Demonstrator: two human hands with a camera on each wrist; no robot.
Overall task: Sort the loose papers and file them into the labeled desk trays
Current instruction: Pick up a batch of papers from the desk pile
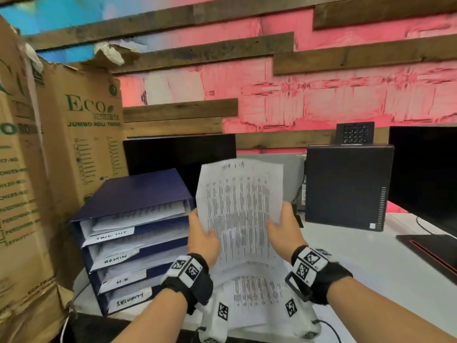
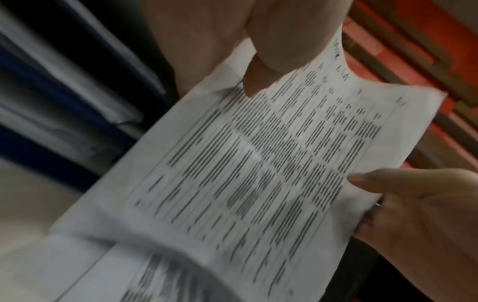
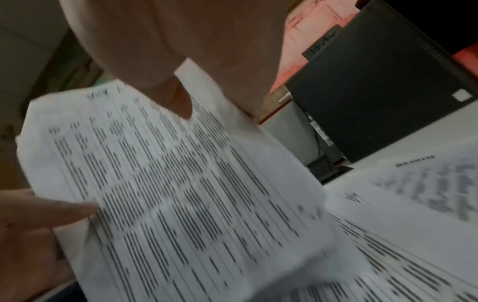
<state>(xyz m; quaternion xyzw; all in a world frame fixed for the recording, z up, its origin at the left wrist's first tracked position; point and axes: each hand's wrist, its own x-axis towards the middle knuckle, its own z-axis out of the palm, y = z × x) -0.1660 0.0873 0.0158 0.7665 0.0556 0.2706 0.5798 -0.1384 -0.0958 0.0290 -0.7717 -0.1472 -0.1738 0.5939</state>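
Observation:
I hold a printed sheet [image 1: 238,209] upright in front of me, a handwritten title at its top. My left hand [image 1: 201,237] pinches its left edge, thumb on the front. My right hand [image 1: 284,229] pinches the right edge. The left wrist view shows the sheet [image 2: 245,163] with my left thumb [image 2: 261,67] on it. In the right wrist view the sheet [image 3: 181,183] sits under my right thumb [image 3: 175,98]. More loose papers [image 1: 254,293] lie on the desk below. A blue stack of trays [image 1: 138,233] stands to the left, its labels reading TASK LIST, ADMIN, H.R and one unclear.
Tall cardboard boxes [image 1: 49,169] stand left of the trays. A black computer case [image 1: 346,186] sits right of the sheet, with monitors [image 1: 178,154] behind. A dark mat [image 1: 435,251] lies at the right on the white desk [image 1: 371,268].

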